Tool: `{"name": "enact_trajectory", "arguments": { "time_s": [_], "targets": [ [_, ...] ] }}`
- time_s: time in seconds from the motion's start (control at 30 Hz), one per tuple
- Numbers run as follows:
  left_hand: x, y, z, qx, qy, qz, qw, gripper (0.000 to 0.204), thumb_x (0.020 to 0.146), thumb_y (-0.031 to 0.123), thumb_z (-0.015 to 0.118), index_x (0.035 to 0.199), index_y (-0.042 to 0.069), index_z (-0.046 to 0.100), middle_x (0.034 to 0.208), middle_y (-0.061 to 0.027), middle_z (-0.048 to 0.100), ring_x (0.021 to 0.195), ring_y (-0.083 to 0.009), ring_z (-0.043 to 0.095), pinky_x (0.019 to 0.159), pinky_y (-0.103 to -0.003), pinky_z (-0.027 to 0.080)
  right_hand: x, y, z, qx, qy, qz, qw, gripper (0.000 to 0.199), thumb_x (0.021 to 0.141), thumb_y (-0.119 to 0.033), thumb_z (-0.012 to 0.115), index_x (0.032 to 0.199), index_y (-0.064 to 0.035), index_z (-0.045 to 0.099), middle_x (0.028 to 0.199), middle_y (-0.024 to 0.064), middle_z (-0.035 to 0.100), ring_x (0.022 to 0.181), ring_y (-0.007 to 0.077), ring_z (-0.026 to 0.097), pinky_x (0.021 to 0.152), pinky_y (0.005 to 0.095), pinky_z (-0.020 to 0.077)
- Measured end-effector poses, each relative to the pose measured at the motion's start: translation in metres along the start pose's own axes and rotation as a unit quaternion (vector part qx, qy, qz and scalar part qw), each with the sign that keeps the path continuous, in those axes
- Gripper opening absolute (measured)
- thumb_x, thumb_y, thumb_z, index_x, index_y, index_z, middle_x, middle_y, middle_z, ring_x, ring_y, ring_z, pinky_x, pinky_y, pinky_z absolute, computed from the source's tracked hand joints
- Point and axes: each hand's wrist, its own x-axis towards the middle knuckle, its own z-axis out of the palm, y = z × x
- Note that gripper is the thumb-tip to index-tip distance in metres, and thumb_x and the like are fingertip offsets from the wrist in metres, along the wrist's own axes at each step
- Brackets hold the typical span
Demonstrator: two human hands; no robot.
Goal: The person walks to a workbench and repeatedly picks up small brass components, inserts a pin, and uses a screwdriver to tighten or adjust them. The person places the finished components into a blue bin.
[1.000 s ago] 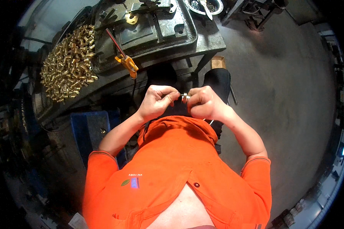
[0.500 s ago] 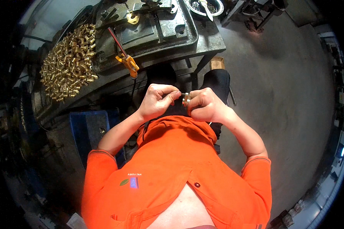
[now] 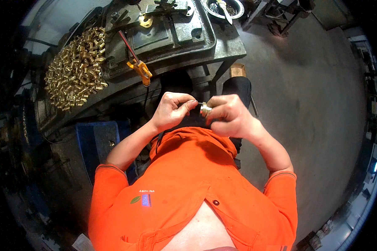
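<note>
In front of my lap, my left hand (image 3: 171, 109) is closed, thumb and forefinger pinching what looks like a thin metal pin (image 3: 200, 103), whose tip points right. My right hand (image 3: 231, 116) grips a small, shiny, round metal part (image 3: 205, 109) between thumb and fingers. This part sits close against the pin's end; whether the pin enters it I cannot tell. An orange reflection shows on its face. The fingers of my right hand cover its right side.
A heap of brass fittings (image 3: 77, 69) lies at the left of the metal workbench (image 3: 222, 52). An orange-handled air gun (image 3: 141, 72) hangs at the bench's front edge. Beyond are a machine fixture (image 3: 153, 35) and a bowl (image 3: 239, 14) with a brush. A blue crate (image 3: 97, 138) stands lower left.
The fingers of my right hand have lifted and shifted slightly around the round metal part, which has turned a little. My left hand stays in place.
</note>
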Motion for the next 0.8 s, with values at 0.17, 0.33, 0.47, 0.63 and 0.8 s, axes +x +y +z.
{"name": "enact_trajectory", "arguments": {
  "time_s": [0.17,0.33,0.47,0.63,0.8],
  "targets": [
    [0.002,0.008,0.000,-0.011,-0.008,0.005,1.000,0.018,0.087,0.010,0.058,0.078,-0.004,0.062,0.065,-0.0029,0.059,0.057,-0.0079,0.055,0.053,-0.023,0.044,-0.012,0.008,0.020,-0.040,0.001,0.008,0.999,0.009,0.057,-0.005,0.057,0.065,-0.0014,0.061,0.067,0.0099,0.051,0.060,0.0234,0.053,0.051,0.0333,0.0410],
    [-0.001,0.010,0.004,-0.094,-0.017,-0.031,0.995,0.018,0.087,0.010,0.057,0.077,-0.004,0.062,0.065,-0.0020,0.059,0.057,-0.0075,0.055,0.051,-0.022,0.044,-0.011,0.035,0.024,-0.147,0.042,0.028,0.988,0.008,0.061,-0.012,0.061,0.061,-0.0042,0.060,0.065,0.0113,0.052,0.062,0.0271,0.054,0.057,0.0388,0.0457],
    [-0.002,0.011,-0.001,-0.082,-0.002,-0.057,0.995,0.020,0.088,0.012,0.056,0.076,-0.003,0.062,0.064,-0.0017,0.059,0.053,-0.0061,0.053,0.049,-0.022,0.043,-0.013,0.047,0.011,-0.019,0.068,0.021,0.997,0.010,0.059,-0.007,0.060,0.066,-0.0004,0.064,0.072,0.0115,0.059,0.069,0.0235,0.059,0.061,0.0318,0.0482],
    [-0.007,0.001,-0.007,-0.143,0.035,-0.102,0.984,0.022,0.089,0.016,0.056,0.080,-0.003,0.062,0.065,-0.0019,0.058,0.047,-0.0059,0.050,0.046,-0.020,0.041,-0.025,0.056,0.018,0.262,0.111,-0.030,0.958,0.021,0.062,-0.010,0.060,0.076,0.0029,0.069,0.086,0.0128,0.063,0.086,0.0223,0.060,0.075,0.0302,0.0478],
    [-0.005,0.016,0.000,-0.184,0.022,-0.092,0.978,0.023,0.089,0.019,0.058,0.082,-0.002,0.065,0.066,-0.0020,0.060,0.051,-0.0049,0.052,0.046,-0.018,0.041,-0.022,0.055,0.022,0.351,0.141,-0.072,0.923,0.027,0.068,-0.020,0.061,0.078,0.0043,0.069,0.086,0.0149,0.063,0.089,0.0255,0.059,0.079,0.0340,0.0475]
  ]
}}
